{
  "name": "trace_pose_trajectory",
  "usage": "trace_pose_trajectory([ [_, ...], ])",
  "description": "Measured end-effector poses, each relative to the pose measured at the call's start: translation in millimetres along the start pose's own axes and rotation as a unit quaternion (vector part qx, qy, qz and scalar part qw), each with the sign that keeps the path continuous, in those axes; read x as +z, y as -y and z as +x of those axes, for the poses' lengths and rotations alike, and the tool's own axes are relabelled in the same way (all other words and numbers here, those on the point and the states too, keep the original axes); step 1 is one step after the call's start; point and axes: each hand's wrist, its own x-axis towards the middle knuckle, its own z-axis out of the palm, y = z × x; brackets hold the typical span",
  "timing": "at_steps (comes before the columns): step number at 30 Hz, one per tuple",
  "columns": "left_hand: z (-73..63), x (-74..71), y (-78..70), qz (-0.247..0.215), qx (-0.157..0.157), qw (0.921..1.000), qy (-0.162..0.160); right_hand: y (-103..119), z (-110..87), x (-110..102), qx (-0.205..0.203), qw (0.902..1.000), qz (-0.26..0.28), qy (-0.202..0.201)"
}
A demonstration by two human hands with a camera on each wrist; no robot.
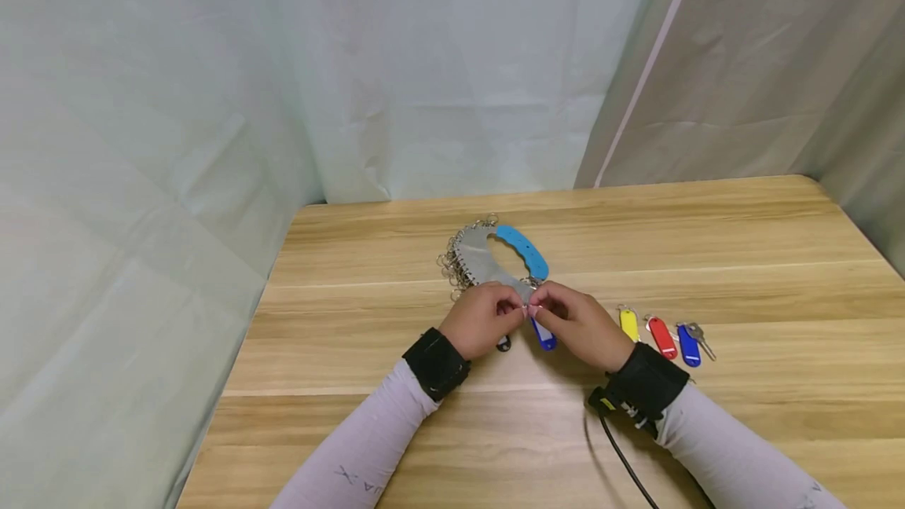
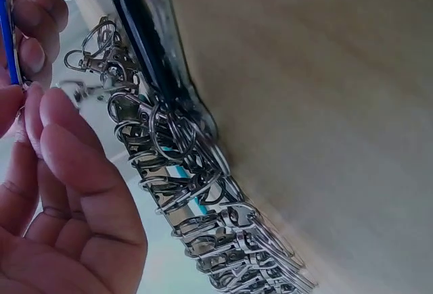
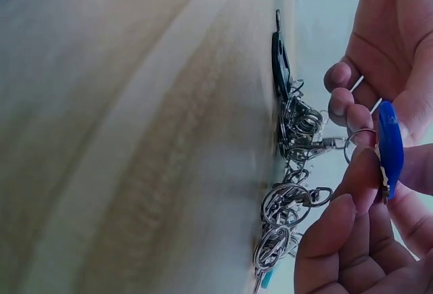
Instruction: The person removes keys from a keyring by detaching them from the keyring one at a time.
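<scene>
A crescent-shaped metal key holder point(image 1: 479, 256) with a light blue handle point(image 1: 523, 250) lies on the table, its outer edge lined with metal rings and clips point(image 2: 183, 172). At its near end, a blue key tag point(image 3: 390, 149) is between the hands; its metal ring point(image 3: 357, 138) appears to meet a clip of the holder. My left hand point(image 1: 484, 316) pinches at the ring, fingertips against those of the other hand. My right hand point(image 1: 583, 324) pinches the blue tag beside its ring. Fingertips partly hide the exact grip. A black key tag point(image 1: 503, 344) hangs beside the left hand.
Right of the hands lie a yellow key tag point(image 1: 628, 324), a red key tag point(image 1: 662, 338) and another blue key tag point(image 1: 688, 346) with a key point(image 1: 700, 336). A black cable point(image 1: 622, 458) runs from the right wrist strap. Curtains point(image 1: 459, 69) stand behind the table.
</scene>
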Motion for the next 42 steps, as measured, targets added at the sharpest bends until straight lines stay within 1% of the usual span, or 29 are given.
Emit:
trace_pose_trajectory([
  [3, -0.2, 0.1, -0.6, 0.000, 0.004, 1.0000, -0.001, 0.1, 0.0, 0.1, 0.006, 1.0000, 0.003, -0.001],
  [9, -1.8, 0.8, -2.5, -0.001, 0.025, 0.9997, -0.001, 0.3, -0.5, 0.9, 0.028, 0.9996, 0.006, -0.004],
  [13, -1.5, 1.2, -2.7, 0.006, 0.037, 0.9993, -0.006, -0.3, -0.2, 1.1, 0.030, 0.9995, 0.004, -0.007],
  [18, -0.8, 2.1, -2.2, 0.016, 0.050, 0.9986, -0.001, -1.3, 0.2, 0.6, 0.033, 0.9994, 0.000, -0.010],
  [22, -0.7, 2.0, -1.7, 0.013, 0.043, 0.9990, 0.004, -1.7, 0.3, 0.1, 0.031, 0.9994, 0.012, -0.008],
  [27, -0.9, 1.6, -0.6, 0.013, 0.024, 0.9996, 0.013, -0.4, -0.8, -0.1, 0.014, 0.9996, 0.026, 0.002],
  [30, -0.5, 1.4, 0.0, 0.015, 0.015, 0.9997, 0.013, 0.6, -1.4, -0.3, 0.007, 0.9996, 0.026, 0.004],
  [35, -0.3, 1.6, 0.9, 0.016, 0.016, 0.9997, 0.005, 0.5, -0.9, 0.0, 0.002, 0.9997, 0.025, 0.003],
  [42, -1.2, 2.7, 0.4, 0.028, 0.030, 0.9991, 0.001, 0.2, -1.0, 0.8, 0.017, 0.9996, 0.022, -0.005],
])
